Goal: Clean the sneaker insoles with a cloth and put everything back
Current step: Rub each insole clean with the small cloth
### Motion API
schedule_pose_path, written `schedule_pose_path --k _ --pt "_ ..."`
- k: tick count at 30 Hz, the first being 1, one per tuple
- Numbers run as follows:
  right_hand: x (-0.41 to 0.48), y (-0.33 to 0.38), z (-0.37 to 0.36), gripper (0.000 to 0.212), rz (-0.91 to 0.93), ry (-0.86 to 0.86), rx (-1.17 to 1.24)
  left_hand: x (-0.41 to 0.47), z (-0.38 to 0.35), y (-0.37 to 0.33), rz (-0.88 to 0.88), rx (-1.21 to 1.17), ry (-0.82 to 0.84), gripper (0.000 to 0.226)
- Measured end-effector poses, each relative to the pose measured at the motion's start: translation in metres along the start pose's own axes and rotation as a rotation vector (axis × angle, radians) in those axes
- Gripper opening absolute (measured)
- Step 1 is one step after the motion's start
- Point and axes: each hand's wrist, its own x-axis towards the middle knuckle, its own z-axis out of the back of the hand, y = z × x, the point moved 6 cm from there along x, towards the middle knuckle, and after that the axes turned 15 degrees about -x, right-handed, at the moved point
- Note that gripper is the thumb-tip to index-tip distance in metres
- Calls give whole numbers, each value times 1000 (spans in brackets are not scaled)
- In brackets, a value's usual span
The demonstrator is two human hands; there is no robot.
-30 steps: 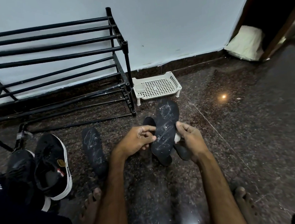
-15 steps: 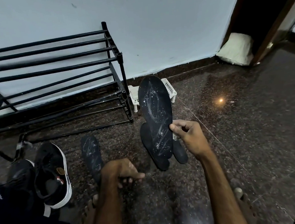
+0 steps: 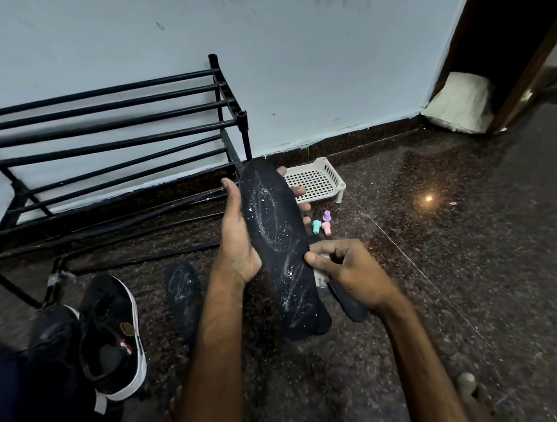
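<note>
Left hand (image 3: 238, 244) holds the raised insole (image 3: 278, 241), fingers (image 3: 297, 191) curled behind; right hand (image 3: 351, 271) pinches a cloth (image 3: 320, 277) in its fingers.

I get single view: head-worn wide-angle, aimed forward and down at floor (image 3: 477, 260), close above left hand (image 3: 236, 244) and right hand (image 3: 349, 268); wall (image 3: 290, 58) across top.

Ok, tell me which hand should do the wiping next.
Right. The right hand pinches the cloth at the edge of the insole, ready to rub its white marks. The left hand is occupied, holding that insole from behind.
</note>
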Motion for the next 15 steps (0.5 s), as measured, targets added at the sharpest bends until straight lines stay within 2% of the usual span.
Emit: schedule_pose_path --k 3,6,9,12,15 --pt "-7 7 13 29 -52 -9 -44 2 0 -1 -9 -80 12 92" --pt "-14 25 58 52 -122 -283 -226 2 -1 0 -3 -99 4 91" --pt "-14 67 87 39 -17 -536 -425 3 -3 7 25 -82 -35 91" --pt "-5 110 79 26 141 -603 -552 2 -6 12 32 -47 -65 88" --pt "6 134 59 24 299 -657 -684 0 -10 15 34 -59 -86 82"
